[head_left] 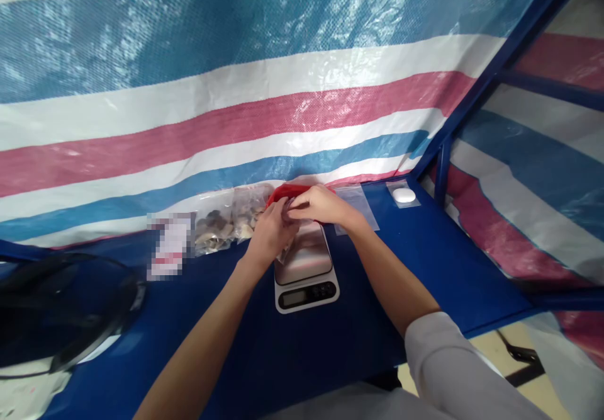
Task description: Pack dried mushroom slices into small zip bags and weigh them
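Note:
A kitchen scale point(304, 262) with a metal plate and a dark display stands on the blue table. Over its far end, my left hand point(275, 230) is closed, and part of a clear plastic bag point(285, 253) hangs below its fingers. My right hand point(318, 204) meets it from the right, fingertips pinched together at what looks like the top of this bag; the hands hide most of it. Right behind my hands lies something red point(289, 190), mostly covered. To the left, clear bags of brownish dried pieces point(214, 231) lean near the striped sheet.
Flat clear bags point(358, 209) lie right of the scale. A white rounded object point(404, 195) rests on a small clear bag farther right. At left are a blurred-out packet point(170, 247), a black headset-like object point(70, 306) and a white power strip point(33, 388). A striped sheet point(236, 111) walls the back.

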Motion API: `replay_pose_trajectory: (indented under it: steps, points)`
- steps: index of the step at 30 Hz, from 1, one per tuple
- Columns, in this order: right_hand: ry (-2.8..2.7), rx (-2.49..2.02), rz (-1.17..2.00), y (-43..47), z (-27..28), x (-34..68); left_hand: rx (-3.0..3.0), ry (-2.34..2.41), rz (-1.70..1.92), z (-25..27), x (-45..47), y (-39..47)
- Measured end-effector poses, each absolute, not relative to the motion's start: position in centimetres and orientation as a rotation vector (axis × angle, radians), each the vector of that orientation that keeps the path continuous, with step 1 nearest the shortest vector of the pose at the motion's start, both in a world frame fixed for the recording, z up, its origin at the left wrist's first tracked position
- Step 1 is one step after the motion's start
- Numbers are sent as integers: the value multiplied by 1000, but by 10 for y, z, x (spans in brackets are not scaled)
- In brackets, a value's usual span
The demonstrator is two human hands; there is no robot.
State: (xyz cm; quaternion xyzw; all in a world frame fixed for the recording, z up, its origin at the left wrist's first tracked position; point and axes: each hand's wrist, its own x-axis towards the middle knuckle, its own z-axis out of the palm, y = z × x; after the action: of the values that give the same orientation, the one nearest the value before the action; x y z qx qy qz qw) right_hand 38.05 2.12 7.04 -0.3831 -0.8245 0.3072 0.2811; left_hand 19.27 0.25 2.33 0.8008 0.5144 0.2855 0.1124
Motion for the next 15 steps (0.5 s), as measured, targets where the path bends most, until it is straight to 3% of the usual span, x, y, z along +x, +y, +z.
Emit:
replay_pose_trajectory:
  steps: [15]
  points:
    - [-1690,-742,1247,41,61,395,2048,1280,577,50,176,-1]
